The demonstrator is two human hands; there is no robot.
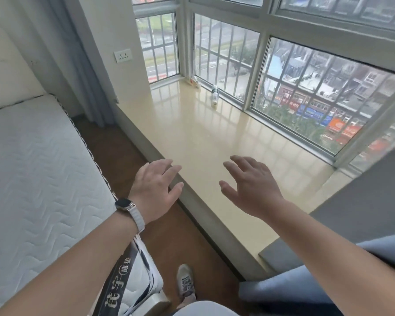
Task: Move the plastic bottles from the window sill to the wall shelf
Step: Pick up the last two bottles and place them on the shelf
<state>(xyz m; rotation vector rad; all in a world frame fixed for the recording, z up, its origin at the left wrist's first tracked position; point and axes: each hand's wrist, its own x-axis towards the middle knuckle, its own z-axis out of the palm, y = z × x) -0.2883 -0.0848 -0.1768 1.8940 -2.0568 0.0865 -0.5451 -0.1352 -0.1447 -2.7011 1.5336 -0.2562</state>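
Note:
A wide cream window sill (192,133) runs along the barred window. At its far end stand plastic bottles: a clear one with a dark label (214,95) by the glass, and small pale ones (195,82) in the far corner. My left hand (156,188) hovers over the sill's near edge, fingers spread, holding nothing; a watch sits on its wrist. My right hand (252,184) floats over the sill's near part, also open and empty. Both hands are far from the bottles. No wall shelf is in view.
A bare white mattress (37,169) lies at the left, with a narrow strip of brown floor (128,151) between it and the sill. Grey curtains (317,283) hang at the right and far left. A wall socket (123,55) sits by the window. My shoe (185,283) is on the floor.

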